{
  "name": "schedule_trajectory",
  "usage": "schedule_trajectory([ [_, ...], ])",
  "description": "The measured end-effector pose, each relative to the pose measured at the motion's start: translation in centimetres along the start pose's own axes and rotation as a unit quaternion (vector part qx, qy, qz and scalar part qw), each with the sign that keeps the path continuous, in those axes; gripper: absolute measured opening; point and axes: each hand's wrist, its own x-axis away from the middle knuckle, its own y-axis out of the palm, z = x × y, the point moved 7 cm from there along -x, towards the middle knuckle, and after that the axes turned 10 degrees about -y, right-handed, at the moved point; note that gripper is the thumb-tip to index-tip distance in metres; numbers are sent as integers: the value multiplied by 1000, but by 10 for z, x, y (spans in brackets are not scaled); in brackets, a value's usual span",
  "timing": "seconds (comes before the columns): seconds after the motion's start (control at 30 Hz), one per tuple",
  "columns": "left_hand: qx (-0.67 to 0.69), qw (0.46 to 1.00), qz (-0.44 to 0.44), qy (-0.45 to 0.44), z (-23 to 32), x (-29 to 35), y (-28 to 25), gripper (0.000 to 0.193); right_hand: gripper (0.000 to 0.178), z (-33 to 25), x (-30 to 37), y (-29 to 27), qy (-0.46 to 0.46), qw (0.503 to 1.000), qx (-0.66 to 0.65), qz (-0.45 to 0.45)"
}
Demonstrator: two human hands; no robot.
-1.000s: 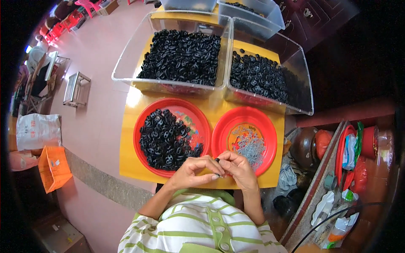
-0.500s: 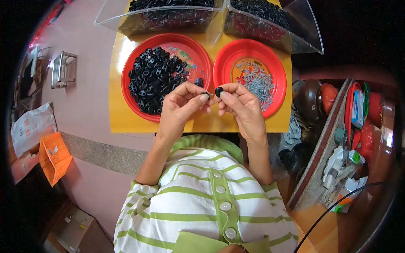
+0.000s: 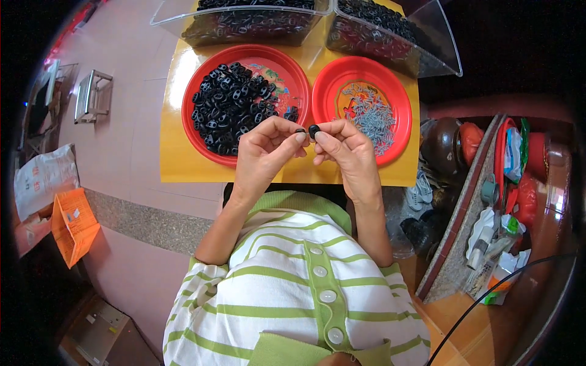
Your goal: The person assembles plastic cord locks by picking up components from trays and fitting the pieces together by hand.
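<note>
My left hand pinches a small black plastic piece between thumb and forefinger. Opposite it, my right hand grips a rounded black plastic piece the same way. The two pieces face each other with almost no gap; whether they touch is hard to tell. Both hands hover over the table's near edge. Beyond my left hand lies a red plate heaped with oval two-hole black plastic pieces. Behind my right hand a second red plate holds many small grey metal springs.
Two clear plastic bins full of black pieces stand at the table's far side. The yellow table ends just before my body. At right is a ledge with bags and jars; a metal stool stands at left.
My hands have drawn slightly closer, bringing the two black pieces nearer each other. The metal bit that showed at the left piece is now hidden. The whole view has shifted a little.
</note>
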Motion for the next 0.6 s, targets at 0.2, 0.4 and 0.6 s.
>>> schedule_trajectory([
  [0.2,-33,999,17,2,-2,0,1,12,16,-2,1,1,-41,998,51,4],
  [0.4,-7,999,7,-40,-6,-1,4,17,18,-10,1,-2,-88,990,106,9],
  [0.6,14,998,4,-54,-10,-3,3,18,16,-10,-1,0,-112,984,138,8],
])
